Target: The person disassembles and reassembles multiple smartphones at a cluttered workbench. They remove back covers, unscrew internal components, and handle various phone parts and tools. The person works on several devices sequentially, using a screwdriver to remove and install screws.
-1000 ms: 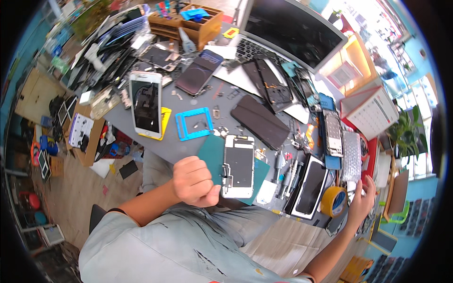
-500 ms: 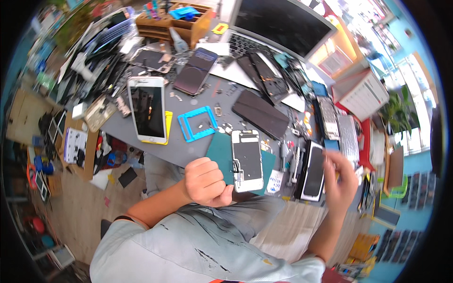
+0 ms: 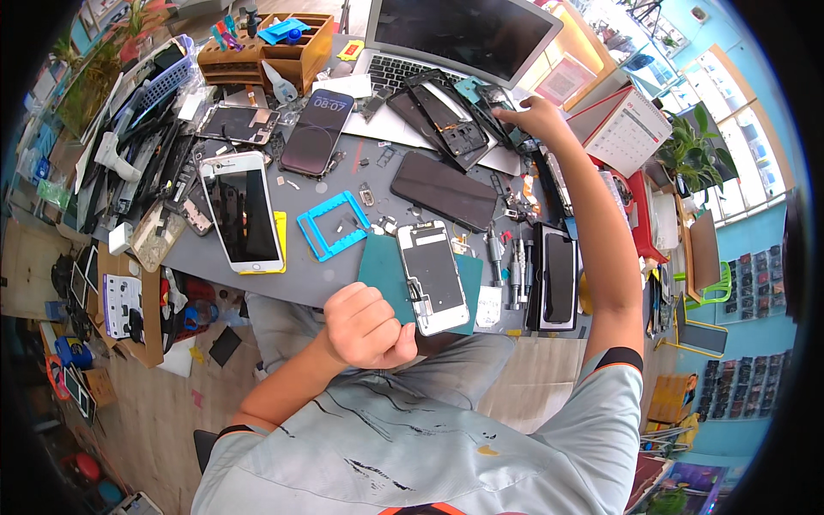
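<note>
The lower corner of a white-framed phone screen assembly (image 3: 433,276) is pinched by the curled left hand (image 3: 367,326) at the desk's near edge. The assembly lies face down on a green mat (image 3: 386,268), its dark grey back plate and ribbon cables showing. The right hand (image 3: 539,116) is stretched to the far side, fingers lowered onto a pile of dark phone parts (image 3: 455,116) before a laptop (image 3: 446,43); whether anything is grasped there cannot be told.
</note>
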`<state>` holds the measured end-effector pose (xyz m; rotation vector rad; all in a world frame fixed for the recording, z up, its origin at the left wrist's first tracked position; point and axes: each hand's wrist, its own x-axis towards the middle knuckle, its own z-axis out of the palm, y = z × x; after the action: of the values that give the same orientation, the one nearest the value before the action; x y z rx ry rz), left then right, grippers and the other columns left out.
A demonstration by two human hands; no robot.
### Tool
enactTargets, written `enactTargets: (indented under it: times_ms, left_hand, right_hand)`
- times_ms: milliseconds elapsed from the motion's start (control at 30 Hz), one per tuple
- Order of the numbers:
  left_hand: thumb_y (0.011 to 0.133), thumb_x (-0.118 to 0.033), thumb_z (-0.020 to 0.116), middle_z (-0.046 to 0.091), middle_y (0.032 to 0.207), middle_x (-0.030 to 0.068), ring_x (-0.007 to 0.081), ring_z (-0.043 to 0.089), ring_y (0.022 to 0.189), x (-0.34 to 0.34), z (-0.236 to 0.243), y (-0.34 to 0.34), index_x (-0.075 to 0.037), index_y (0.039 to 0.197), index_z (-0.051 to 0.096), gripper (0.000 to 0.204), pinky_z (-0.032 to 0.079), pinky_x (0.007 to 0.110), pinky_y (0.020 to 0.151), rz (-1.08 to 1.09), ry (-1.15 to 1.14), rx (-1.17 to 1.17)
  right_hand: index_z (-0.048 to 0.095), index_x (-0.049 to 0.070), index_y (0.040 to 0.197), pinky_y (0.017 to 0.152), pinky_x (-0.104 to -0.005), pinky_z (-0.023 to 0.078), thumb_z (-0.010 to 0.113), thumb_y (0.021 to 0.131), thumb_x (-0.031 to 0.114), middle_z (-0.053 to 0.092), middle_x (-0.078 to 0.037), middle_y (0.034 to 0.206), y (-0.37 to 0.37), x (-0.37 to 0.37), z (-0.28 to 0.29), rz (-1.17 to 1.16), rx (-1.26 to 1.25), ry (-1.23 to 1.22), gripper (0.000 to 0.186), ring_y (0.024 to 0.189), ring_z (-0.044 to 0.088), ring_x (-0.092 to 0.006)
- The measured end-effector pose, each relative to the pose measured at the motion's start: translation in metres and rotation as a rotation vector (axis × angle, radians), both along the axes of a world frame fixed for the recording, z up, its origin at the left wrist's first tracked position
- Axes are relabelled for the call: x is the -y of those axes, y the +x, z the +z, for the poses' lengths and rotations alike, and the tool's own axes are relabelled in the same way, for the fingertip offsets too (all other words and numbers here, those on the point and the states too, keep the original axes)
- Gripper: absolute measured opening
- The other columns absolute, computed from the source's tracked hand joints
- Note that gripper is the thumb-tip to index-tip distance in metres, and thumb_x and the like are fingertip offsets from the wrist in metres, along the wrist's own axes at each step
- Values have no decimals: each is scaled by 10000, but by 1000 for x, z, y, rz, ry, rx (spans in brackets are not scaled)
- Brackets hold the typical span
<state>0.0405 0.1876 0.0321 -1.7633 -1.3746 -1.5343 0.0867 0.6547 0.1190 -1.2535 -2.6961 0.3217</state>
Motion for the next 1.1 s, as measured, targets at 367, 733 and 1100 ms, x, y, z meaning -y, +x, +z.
enactTargets:
  times_ms: [367, 733, 1100]
  left_hand:
    - [728, -71, 702, 475, 640, 49, 228, 452, 547, 1, -1, 1, -66, 640, 496, 224, 323, 349, 489, -40, 10, 22]
    - [729, -69, 698, 483, 642, 49, 228, 455, 542, 1, -1, 1, -65, 635, 492, 226, 327, 352, 488, -37, 10, 18]
    - [731, -68, 693, 499, 653, 50, 225, 470, 544, 2, -1, 1, -69, 632, 499, 218, 338, 350, 484, -18, 12, 10]
  right_hand:
    - [815, -45, 1064, 864, -386, 558, 874, 835, 568, 787, -143, 973, -3, -4, 25, 52, -189, -65, 657, 922, 740, -238]
    - [827, 54, 1096, 797, -389, 602, 760, 949, 563, 796, -116, 884, -4, 2, 36, 43, -41, 87, 533, 791, 773, -257]
    - [795, -35, 1053, 790, -377, 568, 922, 829, 384, 783, -133, 916, 1, 6, 12, -4, 142, -39, 492, 836, 747, -229]
